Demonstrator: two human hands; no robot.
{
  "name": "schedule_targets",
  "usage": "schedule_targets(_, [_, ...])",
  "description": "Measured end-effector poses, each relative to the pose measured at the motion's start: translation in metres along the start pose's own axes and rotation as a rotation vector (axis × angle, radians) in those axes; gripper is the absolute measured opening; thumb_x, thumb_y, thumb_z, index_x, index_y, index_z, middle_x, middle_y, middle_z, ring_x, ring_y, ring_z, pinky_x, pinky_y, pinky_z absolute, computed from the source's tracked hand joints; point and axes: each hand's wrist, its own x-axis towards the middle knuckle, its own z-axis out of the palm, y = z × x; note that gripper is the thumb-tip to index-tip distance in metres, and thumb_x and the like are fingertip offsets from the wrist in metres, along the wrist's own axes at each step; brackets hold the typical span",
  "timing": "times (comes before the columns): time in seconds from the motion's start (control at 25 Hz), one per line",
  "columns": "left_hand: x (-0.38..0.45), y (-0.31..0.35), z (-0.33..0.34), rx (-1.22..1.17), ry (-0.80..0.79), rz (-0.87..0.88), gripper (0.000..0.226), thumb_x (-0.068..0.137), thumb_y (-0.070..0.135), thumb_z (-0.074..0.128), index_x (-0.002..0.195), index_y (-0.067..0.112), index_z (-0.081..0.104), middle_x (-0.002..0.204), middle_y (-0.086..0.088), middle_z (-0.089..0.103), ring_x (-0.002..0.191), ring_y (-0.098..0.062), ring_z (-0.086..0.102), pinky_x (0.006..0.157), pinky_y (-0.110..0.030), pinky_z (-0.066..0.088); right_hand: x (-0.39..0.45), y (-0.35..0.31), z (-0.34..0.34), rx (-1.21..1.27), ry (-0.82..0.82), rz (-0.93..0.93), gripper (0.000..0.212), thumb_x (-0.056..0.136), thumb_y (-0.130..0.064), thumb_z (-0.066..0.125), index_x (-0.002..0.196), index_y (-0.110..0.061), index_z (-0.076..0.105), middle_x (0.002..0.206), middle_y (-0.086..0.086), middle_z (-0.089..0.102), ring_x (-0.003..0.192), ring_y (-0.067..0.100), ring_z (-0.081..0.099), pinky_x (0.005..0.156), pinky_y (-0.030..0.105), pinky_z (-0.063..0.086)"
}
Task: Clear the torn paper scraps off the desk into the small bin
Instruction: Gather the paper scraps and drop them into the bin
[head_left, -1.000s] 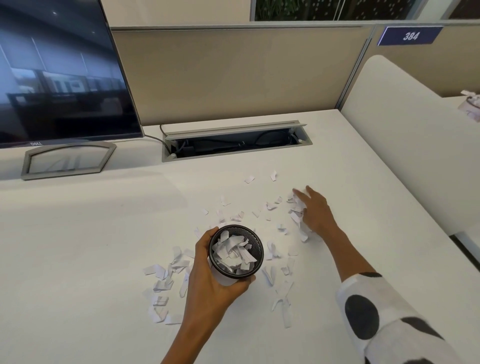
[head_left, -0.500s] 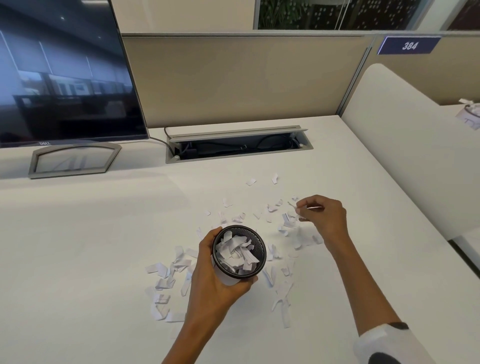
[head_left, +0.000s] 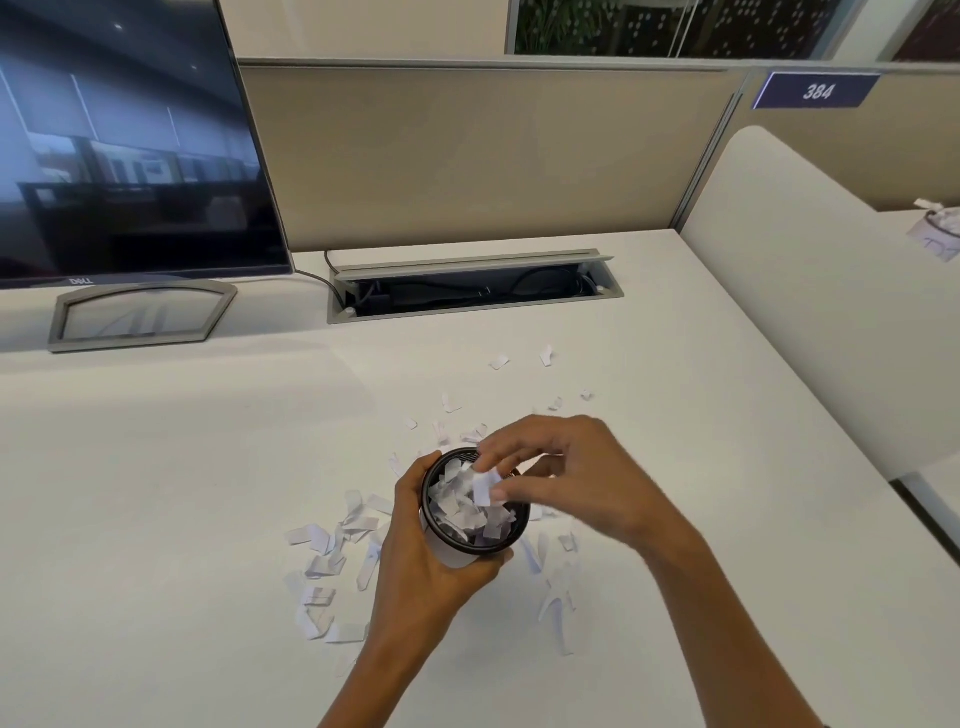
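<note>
- surface (head_left: 156, 493): white, fills most of the frame. Monitor (head_left: 130, 145) upper left, open cable tray (head_left: 472, 288) upper centre, divider panel (head_left: 831, 312) at right.
- torn paper scraps (head_left: 332, 561): main cluster left of centre-bottom, a second patch lower right of the bin, thin scatter above it toward frame centre. Plenty left on the surface, so I'd call the task roughly half done.
- small bin (head_left: 475, 512): black mesh cup, centre-low in frame, already heaped with scraps close to the rim.
- left hand (head_left: 431, 566): fingers wrapped round the bin wall, gripping it; looks upright or slightly tilted toward the camera.
- right hand (head_left: 576, 483): directly over the bin mouth, fingertips pinching a few scraps (head_left: 485, 486), thumb and fingers close together, not yet let go.
- Risks:
  - bin is near full; a drop from this height could bounce scraps off the heap back onto the surface.
  - light paper may cling to the fingers on release and get carried out again.
  - the right hand could clip the rim and tip the bin if the left grip is loose.
- Hard to see:
  - right hand covers the bin's right rim and any scraps beneath it.
  - can't tell whether the bin base touches the surface; left hand hides it.
  - pinch is motion-blurred, scrap count unclear.
  - both forearms are cut off at the bottom edge.
</note>
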Motion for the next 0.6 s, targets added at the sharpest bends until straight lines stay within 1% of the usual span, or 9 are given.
schedule_targets(0.04, [-0.001,-0.001,-0.002,-0.001,0.004,-0.002,0.09,0.045,0.019,0.085,0.121,0.039,0.041,0.118,0.029,0.055,0.113,0.01,0.05,0.085,-0.004,0.043,0.001,0.008,-0.009,0.065,0.048,0.022,0.021,0.071,-0.006,0.076,0.079,-0.026,0.075,0.092,-0.006,0.075,0.079,0.006,0.069,0.065,0.018,0.053])
schedule_targets(0.12, [-0.002,-0.003,-0.006,0.012,0.015,0.0,0.093,0.045,0.023,0.085,0.124,0.04,0.04,0.119,0.034,0.052,0.114,0.008,0.05,0.086,-0.006,0.043,0.003,0.037,-0.034,0.075,0.306,0.11,0.021,0.073,-0.004,0.075,0.078,-0.024,0.074,0.086,-0.004,0.076,0.074,0.006,0.069,0.065,0.017,0.05])
schedule_targets(0.2, [-0.001,-0.003,-0.009,0.02,0.022,-0.003,0.093,0.044,0.024,0.085,0.124,0.04,0.04,0.118,0.035,0.052,0.114,0.008,0.05,0.087,-0.012,0.046,0.001,0.077,-0.055,-0.142,0.563,0.306,0.02,0.072,-0.01,0.077,0.083,-0.026,0.071,0.091,0.0,0.074,0.079,0.013,0.068,0.068,0.018,0.047])
schedule_targets(0.24, [-0.001,-0.003,-0.009,0.021,0.022,-0.006,0.093,0.045,0.024,0.085,0.124,0.04,0.04,0.118,0.035,0.052,0.113,0.008,0.051,0.087,-0.016,0.047,-0.001,0.096,-0.059,-0.238,0.61,0.436,0.023,0.071,-0.016,0.08,0.091,-0.023,0.07,0.099,0.006,0.07,0.085,0.019,0.066,0.072,0.024,0.046])
schedule_targets(0.32, [0.0,-0.002,-0.01,0.02,0.02,-0.009,0.093,0.045,0.026,0.085,0.124,0.04,0.039,0.118,0.034,0.053,0.113,0.008,0.051,0.088,-0.018,0.048,-0.003,0.128,-0.054,-0.337,0.554,0.656,0.049,0.067,-0.03,0.083,0.11,-0.02,0.063,0.115,0.015,0.057,0.104,0.03,0.058,0.084,0.033,0.046])
schedule_targets(0.36, [0.0,-0.001,-0.009,0.017,0.019,-0.011,0.093,0.044,0.028,0.085,0.124,0.04,0.039,0.118,0.034,0.053,0.113,0.008,0.051,0.088,-0.017,0.048,-0.003,0.138,-0.047,-0.373,0.517,0.709,0.06,0.064,-0.037,0.084,0.117,-0.021,0.059,0.119,0.016,0.05,0.112,0.033,0.052,0.088,0.037,0.045])
schedule_targets(0.44, [-0.001,-0.002,-0.009,0.007,0.016,-0.022,0.093,0.043,0.034,0.083,0.124,0.043,0.039,0.12,0.033,0.053,0.114,0.007,0.051,0.086,-0.012,0.047,0.001,0.148,-0.033,-0.444,0.466,0.69,0.071,0.06,-0.044,0.084,0.122,-0.025,0.053,0.12,0.013,0.042,0.115,0.033,0.044,0.086,0.038,0.044])
schedule_targets(0.52, [-0.002,-0.002,-0.008,0.001,0.011,-0.026,0.093,0.043,0.036,0.082,0.124,0.045,0.039,0.12,0.033,0.053,0.114,0.008,0.051,0.085,-0.007,0.045,0.009,0.149,-0.022,-0.446,0.431,0.593,0.062,0.064,-0.039,0.083,0.118,-0.025,0.056,0.115,0.01,0.043,0.107,0.029,0.047,0.084,0.036,0.045])
schedule_targets(0.6, [-0.003,-0.002,-0.008,0.007,0.009,-0.022,0.093,0.043,0.035,0.083,0.124,0.045,0.039,0.12,0.034,0.052,0.114,0.008,0.05,0.086,-0.007,0.044,0.017,0.148,-0.017,-0.414,0.435,0.51,0.034,0.071,-0.026,0.08,0.101,-0.022,0.065,0.105,0.01,0.051,0.091,0.023,0.053,0.076,0.029,0.043])
